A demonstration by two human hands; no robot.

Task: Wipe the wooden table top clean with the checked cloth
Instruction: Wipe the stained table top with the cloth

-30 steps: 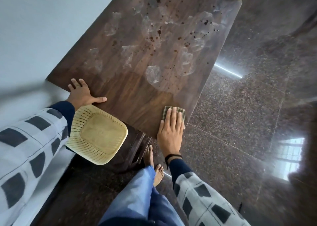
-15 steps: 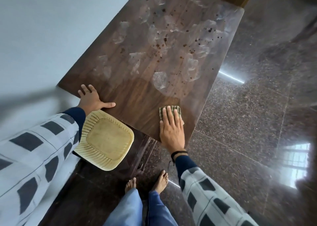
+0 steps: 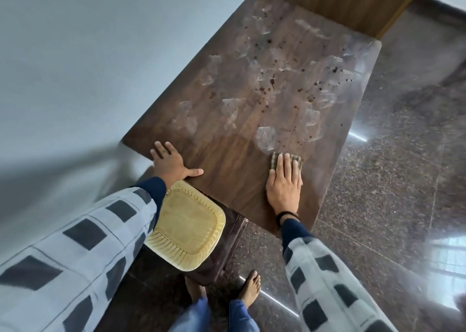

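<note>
The dark wooden table top [image 3: 227, 170] runs away from me, its middle and far part covered with pale smears and dark specks [image 3: 282, 84]. My right hand [image 3: 283, 182] lies flat with straight fingers on the folded checked cloth [image 3: 295, 160], pressing it on the wood just below the nearest pale smear. Only the cloth's far edge and corners show past my fingers. My left hand [image 3: 169, 164] rests flat on the table's near left corner, thumb spread along the edge.
A yellow plastic basket [image 3: 187, 230] sits below the table's near edge, under my left forearm. A pale wall borders the table's left side. Polished speckled stone floor [image 3: 390, 193] lies to the right. A light wooden panel [image 3: 340, 1] stands at the far end. My bare feet are below.
My right hand has slid the cloth forward from the near edge up to the first pale smear. My left hand stays on the near left corner. The view has tilted towards the far end.
</note>
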